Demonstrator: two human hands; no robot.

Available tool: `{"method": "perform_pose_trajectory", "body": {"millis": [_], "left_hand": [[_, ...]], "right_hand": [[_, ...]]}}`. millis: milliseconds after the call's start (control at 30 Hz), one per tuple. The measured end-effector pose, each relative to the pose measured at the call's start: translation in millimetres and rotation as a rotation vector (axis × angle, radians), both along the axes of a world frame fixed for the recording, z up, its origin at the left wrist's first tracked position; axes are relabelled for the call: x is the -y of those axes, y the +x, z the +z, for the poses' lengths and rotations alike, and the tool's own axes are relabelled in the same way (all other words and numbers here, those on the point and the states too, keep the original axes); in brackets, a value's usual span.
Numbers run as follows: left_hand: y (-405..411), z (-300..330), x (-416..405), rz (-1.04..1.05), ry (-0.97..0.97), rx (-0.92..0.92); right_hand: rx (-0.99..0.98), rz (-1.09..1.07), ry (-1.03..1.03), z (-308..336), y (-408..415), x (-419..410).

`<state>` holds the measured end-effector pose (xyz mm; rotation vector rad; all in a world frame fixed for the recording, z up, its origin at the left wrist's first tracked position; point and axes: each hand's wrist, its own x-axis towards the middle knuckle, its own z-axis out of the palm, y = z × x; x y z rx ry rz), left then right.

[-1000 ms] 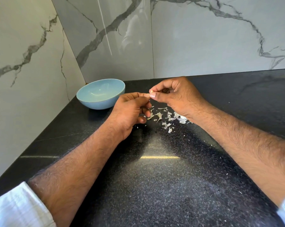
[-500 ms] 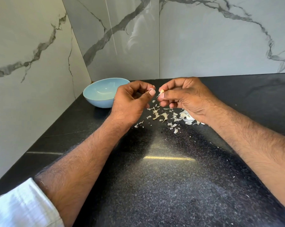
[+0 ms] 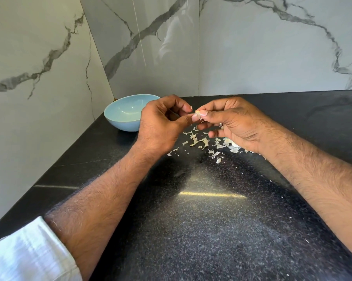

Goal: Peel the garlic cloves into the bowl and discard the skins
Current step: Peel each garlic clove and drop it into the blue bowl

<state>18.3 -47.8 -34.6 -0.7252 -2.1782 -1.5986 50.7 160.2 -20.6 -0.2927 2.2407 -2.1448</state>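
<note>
A white sleeve is seen at the lower left edge. A light blue bowl is set on the black counter in the corner, close to the marble wall; nothing can be made out inside it. Just right of the bowl, the left hand is held above the counter, fingers curled, thumb tip pressed against a small garlic clove. The clove is pinched between thumb and forefinger of the right hand, whose other fingers are curled under. The two hands are touching at the clove. Garlic skins are scattered on the counter below and between the hands, some partly hidden under the right hand.
</note>
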Motion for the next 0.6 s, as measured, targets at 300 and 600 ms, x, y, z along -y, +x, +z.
{"method": "perform_pose_trajectory", "body": {"millis": [300,600], "left_hand": [[1.7,2.8,0.1,0.058,-0.168,-0.152],[5.3,2.1,-1.8,-0.051,-0.242,0.003]], "right_hand": [[0.072,0.024,0.031,-3.1,-3.6,-1.1],[-0.103,-0.094,0.383,-2.7,-3.0,3.7]]}}
